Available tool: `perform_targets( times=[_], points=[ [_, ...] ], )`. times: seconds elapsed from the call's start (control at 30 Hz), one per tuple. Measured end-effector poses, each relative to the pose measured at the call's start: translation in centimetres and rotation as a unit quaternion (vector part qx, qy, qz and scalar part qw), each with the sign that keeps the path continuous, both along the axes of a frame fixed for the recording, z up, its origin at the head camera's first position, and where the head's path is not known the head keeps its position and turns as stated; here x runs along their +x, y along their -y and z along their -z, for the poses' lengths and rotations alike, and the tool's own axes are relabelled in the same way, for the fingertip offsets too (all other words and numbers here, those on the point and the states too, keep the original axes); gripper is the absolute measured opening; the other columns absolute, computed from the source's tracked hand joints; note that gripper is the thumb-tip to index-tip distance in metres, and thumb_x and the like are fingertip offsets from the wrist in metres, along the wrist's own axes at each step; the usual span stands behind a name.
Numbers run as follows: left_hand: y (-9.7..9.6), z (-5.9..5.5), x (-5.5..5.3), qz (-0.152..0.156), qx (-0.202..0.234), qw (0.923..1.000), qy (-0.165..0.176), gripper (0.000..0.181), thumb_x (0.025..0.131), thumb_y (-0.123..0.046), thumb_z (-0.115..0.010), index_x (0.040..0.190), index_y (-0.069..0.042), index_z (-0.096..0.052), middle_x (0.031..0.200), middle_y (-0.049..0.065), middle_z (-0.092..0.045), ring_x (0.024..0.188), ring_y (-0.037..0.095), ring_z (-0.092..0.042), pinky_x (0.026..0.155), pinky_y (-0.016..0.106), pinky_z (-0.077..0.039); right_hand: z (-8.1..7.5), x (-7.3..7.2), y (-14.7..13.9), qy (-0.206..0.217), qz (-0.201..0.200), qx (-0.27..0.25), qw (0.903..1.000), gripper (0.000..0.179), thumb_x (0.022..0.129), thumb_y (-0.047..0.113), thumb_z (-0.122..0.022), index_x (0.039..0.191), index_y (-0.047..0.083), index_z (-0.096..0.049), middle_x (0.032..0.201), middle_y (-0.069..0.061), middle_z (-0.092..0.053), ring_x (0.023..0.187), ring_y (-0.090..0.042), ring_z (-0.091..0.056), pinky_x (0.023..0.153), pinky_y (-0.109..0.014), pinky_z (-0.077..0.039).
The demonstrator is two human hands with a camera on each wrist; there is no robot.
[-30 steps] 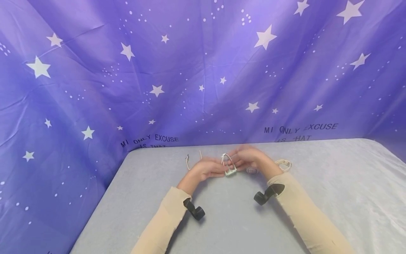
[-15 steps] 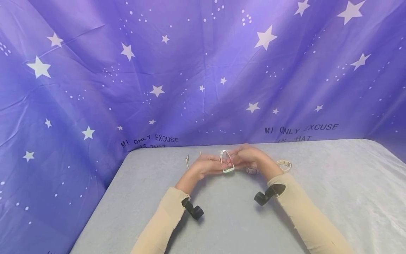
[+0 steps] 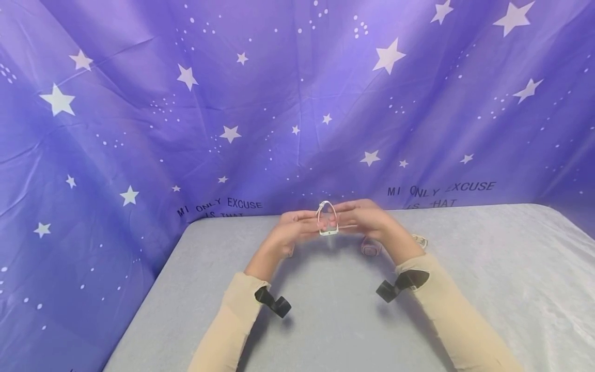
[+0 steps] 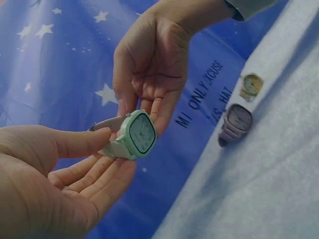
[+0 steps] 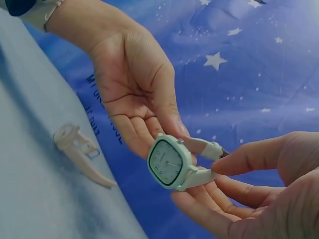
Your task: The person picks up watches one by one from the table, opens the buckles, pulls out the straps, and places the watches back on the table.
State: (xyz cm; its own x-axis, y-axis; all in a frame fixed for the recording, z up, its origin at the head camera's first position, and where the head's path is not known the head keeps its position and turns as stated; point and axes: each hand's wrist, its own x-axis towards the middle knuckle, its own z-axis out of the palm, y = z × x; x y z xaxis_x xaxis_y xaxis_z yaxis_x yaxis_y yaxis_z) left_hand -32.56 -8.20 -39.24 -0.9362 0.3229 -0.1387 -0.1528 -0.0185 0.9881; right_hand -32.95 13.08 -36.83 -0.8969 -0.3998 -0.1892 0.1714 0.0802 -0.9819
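Observation:
A mint-green wristwatch [image 5: 169, 162] with a squarish case hangs between my two hands, its pale strap fastened into a loop. My left hand [image 3: 289, 230] holds it from one side, thumb and fingers at the case and strap in the left wrist view. From the other side my right hand [image 3: 367, 219] pinches the strap near its buckle, as the right wrist view shows. In the head view the loop stands upright above the case [image 3: 329, 232], over the back of the table. The dial faces away from the head camera.
A mauve watch [image 4: 238, 119] and a gold-toned watch [image 4: 251, 85] lie on the grey cloth-covered table [image 3: 334, 320], beside my right forearm. A pale watch [image 5: 67, 137] with its strap undone lies on the left side. A purple star-printed curtain [image 3: 297, 103] hangs behind the table.
Both hands have lifted the green watch higher and slightly left. Its case has turned squarer to the head camera. My left hand now covers the pale watch in the head view.

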Motion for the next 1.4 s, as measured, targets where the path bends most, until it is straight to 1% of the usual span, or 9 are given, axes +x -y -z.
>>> perform_targets(
  times=[0.1, 0.2, 0.43, 0.5, 0.63, 0.77, 1.03, 1.23, 1.4],
  points=[
    [0.20, -0.41, 0.14, 0.004, -0.001, 1.0000, -0.003, 0.035, 0.089, -0.003, -0.075, 0.123, 0.004, -0.068, 0.106, 0.012, -0.078, 0.096, 0.020, -0.076, 0.098, 0.039, -0.059, -0.52, 0.32, 0.13, 0.007, 0.000, -0.011, 0.9999, 0.052, 0.096, -0.003, -0.057, 0.144, -0.014, -0.042, 0.099, -0.003, -0.076, 0.092, -0.013, -0.072, 0.100, -0.038, -0.058],
    [0.34, -0.59, 0.17, 0.008, -0.001, 0.9999, -0.008, 0.035, 0.089, -0.005, -0.075, 0.122, 0.004, -0.068, 0.106, 0.011, -0.078, 0.095, 0.018, -0.075, 0.098, 0.038, -0.059, -0.81, 0.55, 0.25, 0.015, 0.000, -0.019, 0.9997, 0.052, 0.096, -0.003, -0.056, 0.145, -0.016, -0.041, 0.099, -0.004, -0.075, 0.092, -0.013, -0.072, 0.098, -0.037, -0.059],
    [0.43, -0.67, 0.05, 0.009, 0.005, 0.9999, -0.005, 0.036, 0.092, -0.002, -0.070, 0.125, 0.011, -0.063, 0.105, 0.010, -0.076, 0.090, 0.015, -0.073, 0.096, 0.037, -0.060, -0.59, 0.56, 0.48, 0.038, 0.006, -0.031, 0.9988, 0.051, 0.097, -0.002, -0.055, 0.143, -0.017, -0.041, 0.100, -0.006, -0.074, 0.091, -0.015, -0.072, 0.096, -0.036, -0.060],
    [0.44, -0.74, 0.09, 0.007, 0.005, 1.0000, 0.001, 0.035, 0.093, -0.003, -0.069, 0.125, 0.011, -0.062, 0.107, 0.013, -0.076, 0.090, 0.015, -0.073, 0.094, 0.037, -0.060, -0.49, 0.52, 0.43, 0.038, 0.003, -0.030, 0.9988, 0.050, 0.098, 0.000, -0.055, 0.143, -0.018, -0.041, 0.102, -0.008, -0.073, 0.091, -0.015, -0.073, 0.095, -0.035, -0.060],
    [0.42, -0.83, 0.14, 0.004, 0.007, 0.9998, 0.016, 0.036, 0.094, -0.002, -0.068, 0.127, 0.013, -0.061, 0.104, 0.011, -0.075, 0.089, 0.014, -0.073, 0.093, 0.036, -0.061, -0.23, 0.42, 0.33, 0.035, -0.002, -0.030, 0.9989, 0.047, 0.101, 0.003, -0.054, 0.141, -0.019, -0.042, 0.104, -0.010, -0.073, 0.091, -0.015, -0.072, 0.095, -0.035, -0.060],
    [0.47, -0.73, 0.08, 0.004, 0.007, 0.9998, 0.017, 0.037, 0.094, -0.002, -0.068, 0.127, 0.013, -0.060, 0.104, 0.011, -0.075, 0.087, 0.014, -0.073, 0.092, 0.036, -0.061, -0.10, 0.37, 0.29, 0.035, -0.008, -0.037, 0.9987, 0.049, 0.100, 0.001, -0.053, 0.143, -0.019, -0.039, 0.102, -0.008, -0.073, 0.092, -0.015, -0.072, 0.096, -0.035, -0.059],
    [0.59, -0.68, 0.04, 0.009, 0.016, 0.9996, 0.020, 0.038, 0.093, -0.001, -0.068, 0.129, 0.011, -0.060, 0.113, 0.018, -0.075, 0.089, 0.016, -0.074, 0.092, 0.036, -0.061, -0.20, 0.49, 0.29, 0.034, -0.011, -0.040, 0.9985, 0.054, 0.099, 0.001, -0.056, 0.145, -0.018, -0.036, 0.098, -0.004, -0.074, 0.092, -0.014, -0.073, 0.096, -0.034, -0.059],
    [0.48, -0.74, 0.01, 0.003, 0.010, 0.9997, 0.021, 0.035, 0.096, -0.007, -0.068, 0.126, 0.010, -0.062, 0.101, 0.008, -0.075, 0.088, 0.017, -0.074, 0.090, 0.035, -0.062, -0.28, 0.50, 0.39, 0.028, -0.003, -0.024, 0.9993, 0.054, 0.098, 0.003, -0.060, 0.144, -0.015, -0.040, 0.097, -0.003, -0.073, 0.091, -0.014, -0.072, 0.091, -0.031, -0.061],
    [0.47, -0.78, -0.01, -0.012, 0.028, 0.9994, 0.016, 0.034, 0.095, -0.002, -0.067, 0.126, 0.011, -0.061, 0.093, 0.006, -0.074, 0.083, 0.016, -0.074, 0.088, 0.036, -0.063, -0.36, 0.36, 0.44, 0.021, 0.002, -0.010, 0.9997, 0.052, 0.096, 0.003, -0.063, 0.142, -0.011, -0.045, 0.097, -0.002, -0.073, 0.091, -0.015, -0.072, 0.090, -0.032, -0.062]
  ],
)
